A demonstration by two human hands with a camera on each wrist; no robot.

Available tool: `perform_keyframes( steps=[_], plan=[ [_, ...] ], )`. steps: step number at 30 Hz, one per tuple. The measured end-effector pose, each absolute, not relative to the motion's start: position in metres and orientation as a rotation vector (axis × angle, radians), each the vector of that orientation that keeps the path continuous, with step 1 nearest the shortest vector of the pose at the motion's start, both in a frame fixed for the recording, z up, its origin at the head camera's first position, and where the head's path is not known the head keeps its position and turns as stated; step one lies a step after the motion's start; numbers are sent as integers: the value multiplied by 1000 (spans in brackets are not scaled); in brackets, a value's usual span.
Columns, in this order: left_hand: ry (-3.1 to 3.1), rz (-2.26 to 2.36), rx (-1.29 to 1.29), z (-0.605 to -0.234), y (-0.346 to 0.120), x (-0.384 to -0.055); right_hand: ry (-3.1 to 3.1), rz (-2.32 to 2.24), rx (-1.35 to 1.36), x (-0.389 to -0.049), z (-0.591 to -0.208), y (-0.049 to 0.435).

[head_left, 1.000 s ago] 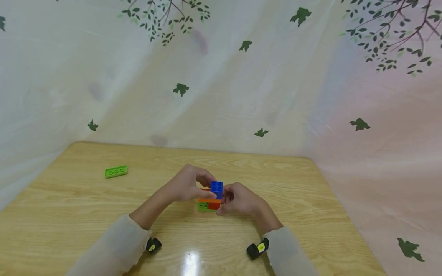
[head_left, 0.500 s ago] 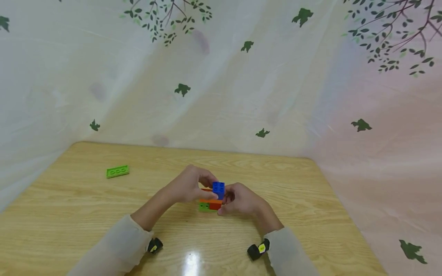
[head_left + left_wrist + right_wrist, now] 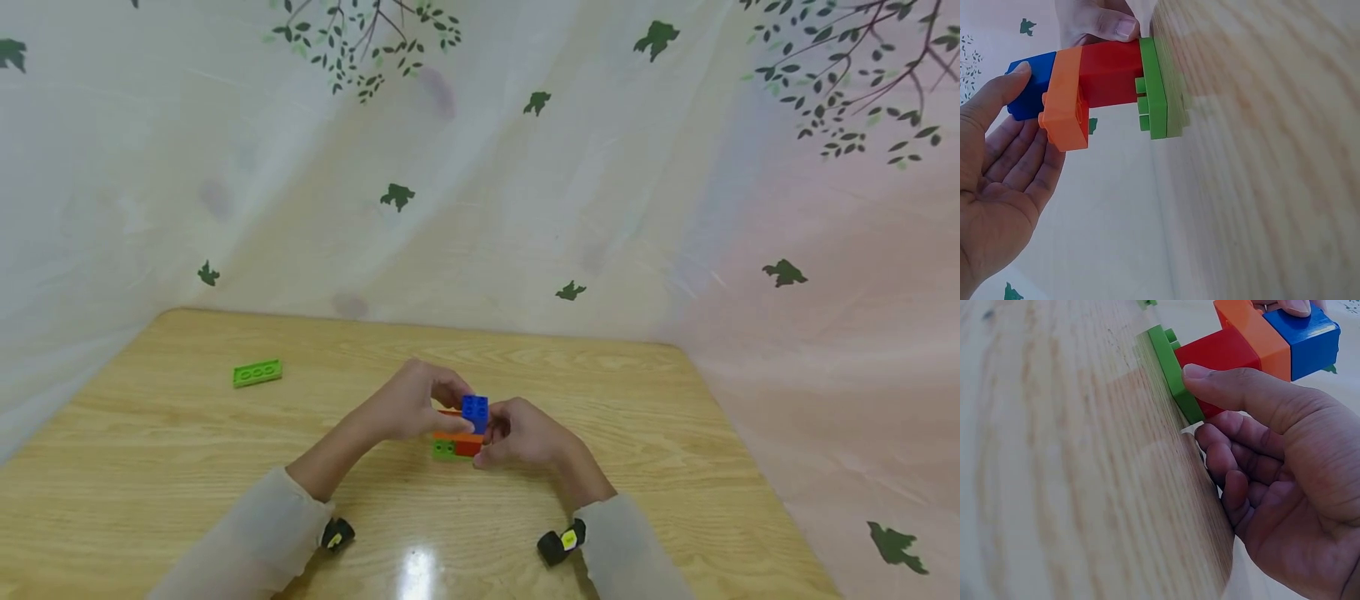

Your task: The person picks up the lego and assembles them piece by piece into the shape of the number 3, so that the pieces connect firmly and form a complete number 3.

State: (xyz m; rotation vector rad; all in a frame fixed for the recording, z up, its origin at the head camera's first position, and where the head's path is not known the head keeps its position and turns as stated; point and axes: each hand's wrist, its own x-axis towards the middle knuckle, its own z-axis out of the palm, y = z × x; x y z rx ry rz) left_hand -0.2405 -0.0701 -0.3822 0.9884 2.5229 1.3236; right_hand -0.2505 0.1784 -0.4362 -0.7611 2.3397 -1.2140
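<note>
A small stack of toy building bricks stands on the table between both hands. At its bottom is a green plate (image 3: 1155,94) with bare studs at one end. A red brick (image 3: 1113,72) sits on that plate, and an orange brick (image 3: 1066,100) lies across the red one, jutting out over the bare studs. Topmost is a blue brick (image 3: 475,411), at the orange brick's right end in the head view. My left hand (image 3: 408,404) pinches the blue brick, thumb on its near side. With thumb and curled fingers, my right hand (image 3: 525,435) grips the red brick low down, close to the plate.
A second green plate (image 3: 257,373) lies on the wooden table (image 3: 375,508) at the far left. Behind and to the right hangs a pale curtain (image 3: 480,217) with leaf prints. Each sleeve cuff has a black wrist camera (image 3: 555,546).
</note>
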Motion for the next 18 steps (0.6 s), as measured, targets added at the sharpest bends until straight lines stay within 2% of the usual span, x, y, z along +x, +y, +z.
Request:
perform_keyframes(
  steps=[18],
  plan=[
    [2547,1255,1023,-378,-72,-239,2337,-1225,-760,-252,-437,177]
  ],
)
